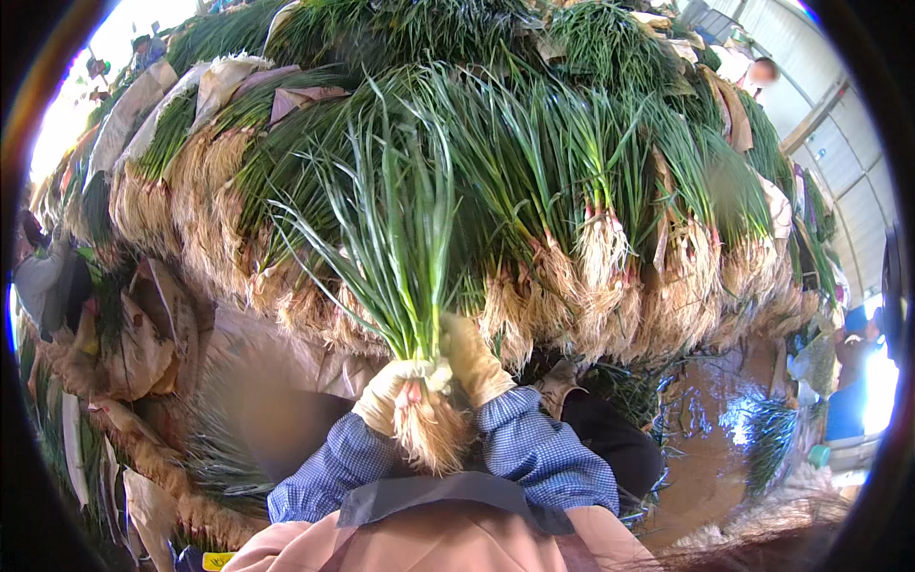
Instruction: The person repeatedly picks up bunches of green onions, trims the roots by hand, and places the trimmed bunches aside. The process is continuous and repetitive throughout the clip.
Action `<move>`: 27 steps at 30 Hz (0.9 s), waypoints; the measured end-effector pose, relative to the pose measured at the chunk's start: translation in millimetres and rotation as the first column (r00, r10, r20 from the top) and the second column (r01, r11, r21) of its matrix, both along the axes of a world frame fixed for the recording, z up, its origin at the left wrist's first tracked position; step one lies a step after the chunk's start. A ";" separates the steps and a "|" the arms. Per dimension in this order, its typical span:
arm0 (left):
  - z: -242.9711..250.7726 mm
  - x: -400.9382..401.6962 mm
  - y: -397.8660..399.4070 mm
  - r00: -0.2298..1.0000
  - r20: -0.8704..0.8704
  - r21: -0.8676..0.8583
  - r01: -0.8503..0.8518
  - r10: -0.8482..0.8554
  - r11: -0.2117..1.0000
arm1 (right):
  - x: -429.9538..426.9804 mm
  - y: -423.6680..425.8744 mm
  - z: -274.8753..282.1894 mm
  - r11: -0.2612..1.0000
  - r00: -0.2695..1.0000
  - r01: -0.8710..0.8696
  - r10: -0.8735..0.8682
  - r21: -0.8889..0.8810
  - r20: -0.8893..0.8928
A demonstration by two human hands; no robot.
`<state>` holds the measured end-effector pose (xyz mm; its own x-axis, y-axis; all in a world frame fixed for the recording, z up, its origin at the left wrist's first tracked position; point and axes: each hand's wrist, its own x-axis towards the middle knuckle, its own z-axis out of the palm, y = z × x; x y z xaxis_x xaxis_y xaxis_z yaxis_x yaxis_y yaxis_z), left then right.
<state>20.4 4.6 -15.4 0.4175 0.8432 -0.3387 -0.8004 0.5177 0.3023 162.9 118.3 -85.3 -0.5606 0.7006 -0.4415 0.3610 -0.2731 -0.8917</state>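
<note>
A bunch of spring onions (407, 286) stands before my chest, green leaves up and pale roots hanging down. My left hand (386, 397), in a cream glove, is closed around the bunch's base from the left. Against its right side, my right hand (477, 361), in a similar glove, grips the stems just above the roots. Some of its fingers are hidden behind the stems. The bulb ends show reddish-white between my hands, and the root tuft (429, 432) falls below them. Blue checked sleeves cover both forearms.
A large heap of spring onion bunches (600, 171) spans the front, roots facing me. More bunches (236, 443) lie at left beside wrapping sheets (143, 343). Wet brown floor (700, 443) shows at right. A person (743, 68) is at the far upper right, another (50, 279) at left.
</note>
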 end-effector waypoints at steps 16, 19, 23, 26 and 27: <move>-32.2 -19.5 40.5 0.984 -0.110 0.149 -0.122 0.139 0.981 | 98.0 93.1 169.4 0.760 0.799 0.160 -0.474 0.629 0.370; -24.1 -21.6 43.2 0.992 -0.070 0.086 -0.096 0.102 0.992 | 96.5 55.7 156.5 0.732 0.659 -0.186 -0.402 0.656 0.635; -15.9 -17.8 39.8 0.998 0.003 0.106 -0.069 0.069 0.992 | 113.2 46.4 154.4 0.789 0.715 0.107 -0.484 0.605 0.504; -5.3 -15.4 41.8 0.992 -0.070 0.115 -0.096 0.104 0.989 | 110.5 35.2 160.0 0.369 0.609 0.075 -0.752 0.926 0.250; -1.7 -14.1 42.6 0.993 -0.062 0.154 -0.094 0.105 0.984 | 107.5 25.3 160.4 0.574 0.579 0.012 -0.672 0.819 0.462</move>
<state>6.4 47.2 -17.1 0.3088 0.9229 -0.2300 -0.8201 0.3808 0.4271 270.4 143.6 75.2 0.0440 0.9855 0.1639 0.9325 0.0183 -0.3607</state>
